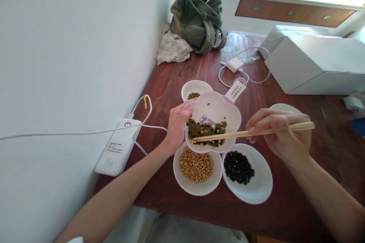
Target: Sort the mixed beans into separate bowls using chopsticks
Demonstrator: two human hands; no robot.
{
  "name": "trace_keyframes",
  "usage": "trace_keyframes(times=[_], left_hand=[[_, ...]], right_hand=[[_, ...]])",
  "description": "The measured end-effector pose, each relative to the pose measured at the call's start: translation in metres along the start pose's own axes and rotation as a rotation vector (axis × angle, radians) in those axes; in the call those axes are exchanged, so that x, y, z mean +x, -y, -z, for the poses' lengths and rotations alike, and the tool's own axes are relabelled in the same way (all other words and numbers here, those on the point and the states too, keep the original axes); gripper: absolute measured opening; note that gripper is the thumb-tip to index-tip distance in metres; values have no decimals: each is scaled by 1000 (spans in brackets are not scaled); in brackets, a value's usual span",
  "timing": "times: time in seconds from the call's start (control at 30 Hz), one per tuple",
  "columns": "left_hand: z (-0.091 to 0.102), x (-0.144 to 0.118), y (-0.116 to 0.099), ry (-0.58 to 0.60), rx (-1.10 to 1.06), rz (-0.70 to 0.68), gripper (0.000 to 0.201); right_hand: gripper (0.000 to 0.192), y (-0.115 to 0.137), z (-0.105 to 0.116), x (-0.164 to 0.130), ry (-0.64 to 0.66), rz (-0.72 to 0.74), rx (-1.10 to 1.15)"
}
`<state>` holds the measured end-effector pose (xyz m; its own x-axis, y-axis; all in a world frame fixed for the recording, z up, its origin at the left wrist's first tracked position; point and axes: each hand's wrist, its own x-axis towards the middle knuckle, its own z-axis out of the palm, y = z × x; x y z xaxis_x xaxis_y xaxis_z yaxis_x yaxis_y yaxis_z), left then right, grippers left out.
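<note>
The left hand grips the flower-shaped dish at its 9 o'clock rim, held above the desk. The right hand pinches chopsticks, long axis pointing toward 9 o'clock, tips in the mixed beans.

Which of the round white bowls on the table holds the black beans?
The round white bowl nearest the right hand, at the front right. Its left neighbour holds yellow beans; the far small bowl holds green ones.
</note>
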<state>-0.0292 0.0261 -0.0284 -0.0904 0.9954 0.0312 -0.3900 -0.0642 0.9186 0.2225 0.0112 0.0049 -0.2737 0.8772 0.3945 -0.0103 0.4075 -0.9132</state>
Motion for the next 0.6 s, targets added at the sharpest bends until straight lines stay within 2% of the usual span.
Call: trace_keyframes(times=[0.17, 0.37, 0.6], left_hand=[[1, -1, 1, -38, -7, 11, 20], [-1, 0, 0, 36, -54, -39, 18], [-1, 1, 3, 45, -91, -68, 17]], right_hand=[[43, -1, -2, 1, 14, -15, 68], [43, -3, -5, 2, 26, -11, 71], [43, -3, -7, 0, -13, -14, 54]])
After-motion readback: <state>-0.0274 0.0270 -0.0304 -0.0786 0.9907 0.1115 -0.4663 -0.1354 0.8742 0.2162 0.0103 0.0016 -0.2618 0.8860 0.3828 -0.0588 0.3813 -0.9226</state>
